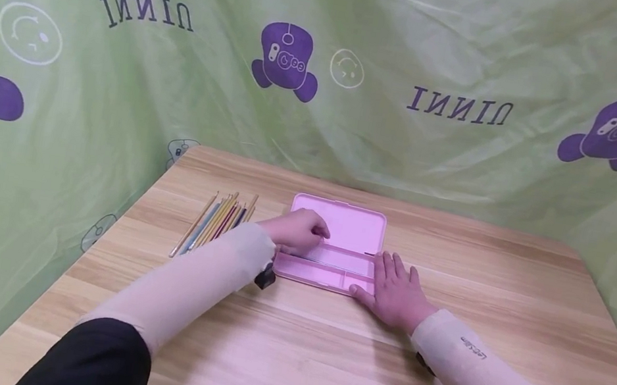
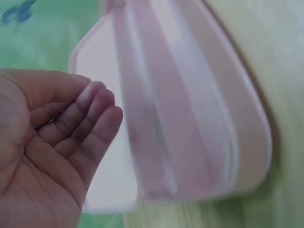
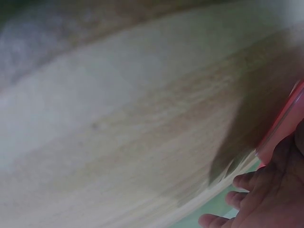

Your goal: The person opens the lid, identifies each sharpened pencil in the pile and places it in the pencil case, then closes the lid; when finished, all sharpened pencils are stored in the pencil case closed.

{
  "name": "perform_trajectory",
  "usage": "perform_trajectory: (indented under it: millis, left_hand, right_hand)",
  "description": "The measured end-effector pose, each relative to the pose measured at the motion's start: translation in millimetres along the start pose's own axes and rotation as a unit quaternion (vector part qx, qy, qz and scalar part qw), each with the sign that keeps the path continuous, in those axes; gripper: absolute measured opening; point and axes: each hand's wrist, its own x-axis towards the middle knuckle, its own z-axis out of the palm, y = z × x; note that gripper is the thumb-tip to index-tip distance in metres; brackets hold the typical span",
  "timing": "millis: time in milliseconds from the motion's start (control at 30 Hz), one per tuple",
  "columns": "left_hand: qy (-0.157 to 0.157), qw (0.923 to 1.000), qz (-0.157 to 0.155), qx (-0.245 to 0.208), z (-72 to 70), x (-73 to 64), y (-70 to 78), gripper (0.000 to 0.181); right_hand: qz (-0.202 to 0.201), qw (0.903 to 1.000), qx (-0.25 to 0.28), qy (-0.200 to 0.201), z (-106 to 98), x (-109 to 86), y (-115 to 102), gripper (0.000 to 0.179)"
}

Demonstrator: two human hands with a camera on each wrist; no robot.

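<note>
A pink pencil case lies with its lid raised on the table, divided inside into a long back compartment and smaller front ones. My left hand hovers over the left end of the case. In the left wrist view, the left hand has loosely bent fingers and nothing shows between them. A thin greyish strip runs along inside the case, blurred. My right hand rests at the right end of the case, its fingers extended along that side and its thumb near the front corner.
Several pencils lie in a loose bundle left of the case, partly behind the left forearm. The wooden table extends to the right and front. A green printed curtain hangs behind and at the sides.
</note>
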Motion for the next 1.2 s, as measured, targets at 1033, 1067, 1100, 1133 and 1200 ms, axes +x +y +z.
perform_trajectory:
  millis: [1033, 1067, 1100, 1133, 1200]
  left_hand:
    - [0.289, 0.8298, -0.133, -0.458, -67.0, -156.6, -151.0, 0.052]
    - [0.295, 0.824, -0.137, -0.464, -67.1, -160.3, -152.9, 0.052]
    - [0.3, 0.8171, -0.142, -0.471, -67.3, -163.6, -154.5, 0.053]
    - [0.304, 0.8109, -0.149, -0.477, -67.3, -166.4, -155.7, 0.053]
    - [0.31, 0.7973, -0.165, -0.491, -67.0, -170.7, -157.4, 0.055]
  right_hand:
    - [-0.001, 0.9999, 0.014, 0.0, -0.4, -2.3, 2.1, 0.1]
    - [-0.002, 0.9999, 0.013, 0.0, -0.3, -2.2, 2.5, 0.101]
    - [-0.004, 0.9999, 0.014, 0.001, -0.1, -2.0, 3.1, 0.101]
    - [-0.003, 0.9999, 0.013, 0.0, 0.2, -1.8, 3.5, 0.102]
    - [-0.005, 0.9998, 0.017, 0.002, 0.9, -1.8, 4.1, 0.105]
